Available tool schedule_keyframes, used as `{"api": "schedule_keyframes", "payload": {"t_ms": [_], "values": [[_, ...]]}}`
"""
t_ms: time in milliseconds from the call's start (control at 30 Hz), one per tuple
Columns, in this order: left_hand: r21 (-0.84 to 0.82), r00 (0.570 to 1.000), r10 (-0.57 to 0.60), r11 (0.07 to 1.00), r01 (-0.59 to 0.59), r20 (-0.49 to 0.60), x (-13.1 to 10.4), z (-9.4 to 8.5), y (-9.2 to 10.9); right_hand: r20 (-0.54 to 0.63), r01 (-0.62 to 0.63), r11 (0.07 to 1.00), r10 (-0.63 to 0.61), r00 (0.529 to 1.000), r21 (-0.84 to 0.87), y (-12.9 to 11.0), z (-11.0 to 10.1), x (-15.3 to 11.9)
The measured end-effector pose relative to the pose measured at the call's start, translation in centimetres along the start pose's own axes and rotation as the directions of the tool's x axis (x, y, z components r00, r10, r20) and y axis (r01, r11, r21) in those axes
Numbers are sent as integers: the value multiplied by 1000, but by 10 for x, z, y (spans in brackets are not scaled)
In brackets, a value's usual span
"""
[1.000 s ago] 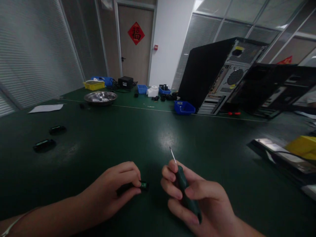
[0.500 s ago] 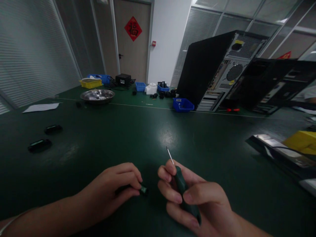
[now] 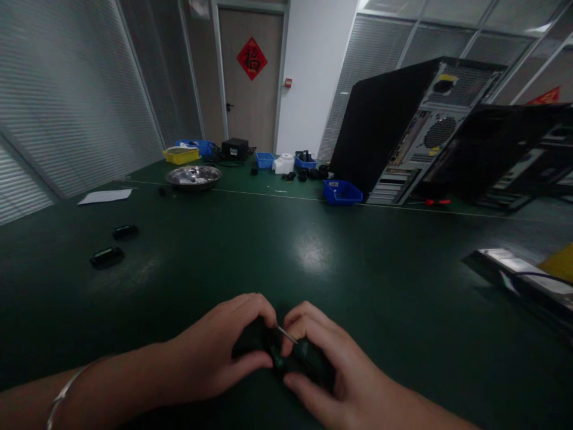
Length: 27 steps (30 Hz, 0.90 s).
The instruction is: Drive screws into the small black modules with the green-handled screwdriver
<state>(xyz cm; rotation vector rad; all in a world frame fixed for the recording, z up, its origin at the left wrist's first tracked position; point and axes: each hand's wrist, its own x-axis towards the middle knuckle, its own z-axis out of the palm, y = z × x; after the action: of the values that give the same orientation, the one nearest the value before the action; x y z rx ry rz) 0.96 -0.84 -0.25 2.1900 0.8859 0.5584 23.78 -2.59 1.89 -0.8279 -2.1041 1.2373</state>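
Observation:
My right hand (image 3: pixel 331 364) is closed around the dark green handle of a screwdriver (image 3: pixel 311 358). Its thin metal shaft points left, and the tip meets the spot where my left fingers are. Between thumb and fingers, my left hand (image 3: pixel 237 340) grips a small dark part with a greenish face (image 3: pixel 276 358). Much of that part is hidden by my fingers, and its exact kind does not show. Both hands are close together, low over the green table (image 3: pixel 215 251). Two similar dark pieces, a nearer one (image 3: pixel 107 257) and a farther one (image 3: pixel 126 231), lie to the left.
A steel dish (image 3: pixel 193 177) and a paper sheet (image 3: pixel 105 196) lie at the far left. A blue bin (image 3: pixel 342 192) stands beside a black computer tower (image 3: pixel 389 119). Small bins and a white device (image 3: pixel 284 163) line the back. A metal-topped item (image 3: pixel 519 269) sits at right.
My right hand has moved left and turned the screwdriver, bringing its tip from pointing up and away to the dark part. My left hand has shifted slightly right. The view has turned a little left.

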Motion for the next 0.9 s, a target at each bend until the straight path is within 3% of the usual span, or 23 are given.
{"api": "schedule_keyframes", "payload": {"t_ms": [467, 900], "values": [[-17, 997, -66, 998, 66, 28, 2, -2, 3, 40, -48, 985, 55, 998, -168, -3, 1, 2], [-3, 1000, 2, 1000, -2, 1, 3, -1, 1, 35, -12, 981, 19, 999, -192, -3, 3, 3]]}}
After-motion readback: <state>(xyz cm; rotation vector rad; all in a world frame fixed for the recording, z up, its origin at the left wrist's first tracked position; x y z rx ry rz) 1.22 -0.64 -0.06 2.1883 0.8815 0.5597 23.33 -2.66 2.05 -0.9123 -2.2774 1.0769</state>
